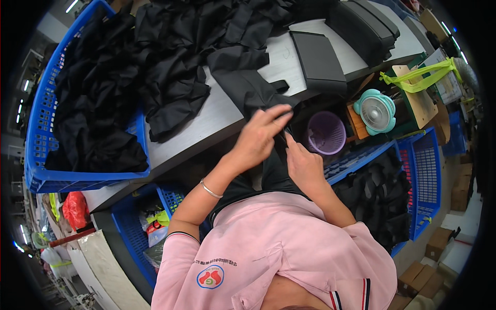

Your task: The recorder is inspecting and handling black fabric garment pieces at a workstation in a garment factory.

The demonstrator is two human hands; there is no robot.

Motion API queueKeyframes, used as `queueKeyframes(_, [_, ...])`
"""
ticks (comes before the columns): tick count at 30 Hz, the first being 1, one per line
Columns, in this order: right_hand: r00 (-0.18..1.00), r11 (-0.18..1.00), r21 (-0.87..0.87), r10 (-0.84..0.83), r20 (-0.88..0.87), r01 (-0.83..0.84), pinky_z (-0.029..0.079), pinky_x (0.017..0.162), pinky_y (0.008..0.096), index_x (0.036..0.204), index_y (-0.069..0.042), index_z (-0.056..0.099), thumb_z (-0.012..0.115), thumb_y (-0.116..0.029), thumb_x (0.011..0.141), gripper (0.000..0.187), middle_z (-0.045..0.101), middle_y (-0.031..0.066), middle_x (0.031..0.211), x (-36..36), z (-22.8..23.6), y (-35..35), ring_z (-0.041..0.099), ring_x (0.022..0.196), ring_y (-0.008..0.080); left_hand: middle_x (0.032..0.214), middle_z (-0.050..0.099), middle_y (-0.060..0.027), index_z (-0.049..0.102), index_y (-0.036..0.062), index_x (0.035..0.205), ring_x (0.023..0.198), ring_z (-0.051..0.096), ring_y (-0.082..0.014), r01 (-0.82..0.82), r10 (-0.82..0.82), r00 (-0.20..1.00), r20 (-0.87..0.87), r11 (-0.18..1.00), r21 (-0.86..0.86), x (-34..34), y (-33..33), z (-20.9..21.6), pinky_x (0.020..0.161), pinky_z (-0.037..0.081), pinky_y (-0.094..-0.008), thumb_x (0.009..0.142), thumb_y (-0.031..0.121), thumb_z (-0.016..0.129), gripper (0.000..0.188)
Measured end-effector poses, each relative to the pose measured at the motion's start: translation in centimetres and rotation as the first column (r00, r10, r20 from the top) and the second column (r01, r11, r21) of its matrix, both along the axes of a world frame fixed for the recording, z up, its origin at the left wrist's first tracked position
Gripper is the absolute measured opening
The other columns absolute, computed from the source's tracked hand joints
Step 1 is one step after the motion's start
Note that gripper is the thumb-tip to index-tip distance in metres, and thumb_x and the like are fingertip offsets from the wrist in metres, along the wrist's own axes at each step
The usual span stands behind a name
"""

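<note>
Left hand (258, 137) and right hand (302, 163), fingers pinched on a black fabric piece (253, 88) at the tabletop (212, 121) edge; blue basket (36, 119) of black fabric at left.

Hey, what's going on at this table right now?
A person in a pink shirt holds a black fabric piece at the table's near edge, left hand and right hand pinching it together. More black fabric fills the blue basket on the left. A purple basket sits below the table.

three blue crates (36, 119), one purple basket (325, 134), one fan (375, 111)
</note>
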State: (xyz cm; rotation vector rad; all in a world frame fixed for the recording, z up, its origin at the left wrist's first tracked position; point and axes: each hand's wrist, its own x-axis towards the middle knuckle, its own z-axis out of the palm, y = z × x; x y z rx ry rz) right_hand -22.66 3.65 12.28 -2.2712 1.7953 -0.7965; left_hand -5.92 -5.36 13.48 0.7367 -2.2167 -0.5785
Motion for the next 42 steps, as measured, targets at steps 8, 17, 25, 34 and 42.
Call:
queueKeyframes(8, [0.958,0.987,0.083,-0.115,-0.264,0.141,0.055,0.058,0.0343,0.125,-0.004,0.061,0.06,-0.008,0.087,0.038,0.063,0.0096,0.083,0.6,-1.0,0.1,0.068,0.067,0.0284,0.142,0.053,-0.0124,0.058,0.0027,0.134,0.109,0.056,-0.0303,0.152,-0.144,0.981,-0.129,0.987,0.051,-1.3,1.1,0.8,0.094,0.047,-0.0372,0.07,-0.014,0.053,0.067])
queueKeyframes(17, [0.633,0.926,0.311,-0.11,0.766,-0.215,0.049,0.096,0.0383,0.126,-0.007,0.059,0.058,-0.029,0.098,0.036,0.064,0.0087,0.12,-4.1,-9.9,-6.2,0.062,0.109,0.0214,0.143,0.048,-0.0174,0.056,0.0041,0.138,0.116,0.052,-0.0295,0.04,-0.017,0.975,-0.222,0.994,0.101,-0.4,5.3,0.7,0.099,0.045,-0.0367,0.076,-0.002,0.067,0.063])
queueKeyframes(25, [-0.11,0.92,0.349,-0.371,0.922,-0.176,0.051,0.098,0.0386,0.136,-0.003,0.052,0.057,-0.025,0.1,0.043,0.06,0.0106,0.128,-0.7,-1.2,-6.9,0.061,0.113,0.0238,0.153,0.034,-0.018,0.041,0.0066,0.147,0.133,0.038,-0.0353,-0.397,0.431,0.86,-0.274,0.902,0.172,-1.7,6.7,-0.8,0.102,0.041,-0.0408,0.066,0.005,0.076,0.089])
queueKeyframes(34, [-0.102,0.941,0.322,-0.332,0.938,-0.103,0.054,0.094,0.0376,0.131,-0.002,0.056,0.06,-0.023,0.098,0.039,0.063,0.0102,0.122,0.6,-0.6,-6.4,0.063,0.108,0.021,0.124,0.053,-0.0069,0.06,0.0069,0.133,0.073,0.047,-0.0092,-0.462,0.534,0.736,-0.416,0.845,0.268,-1.9,6.9,-1.3,0.061,0.043,-0.0222,0.065,-0.022,0.056,0.073])
queueKeyframes(42, [-0.354,0.891,0.23,-0.377,0.856,-0.392,0.06,0.08,0.0353,0.121,-0.001,0.061,0.065,-0.022,0.091,0.037,0.068,0.0135,0.11,0.4,-2.8,-6.0,0.069,0.095,0.0217,0.126,0.05,-0.0077,0.055,0.0079,0.139,0.075,0.047,-0.0086,-0.375,0.456,0.747,-0.483,0.89,0.261,-2.5,7.3,-2.3,0.06,0.043,-0.0215,0.066,-0.021,0.058,0.079])
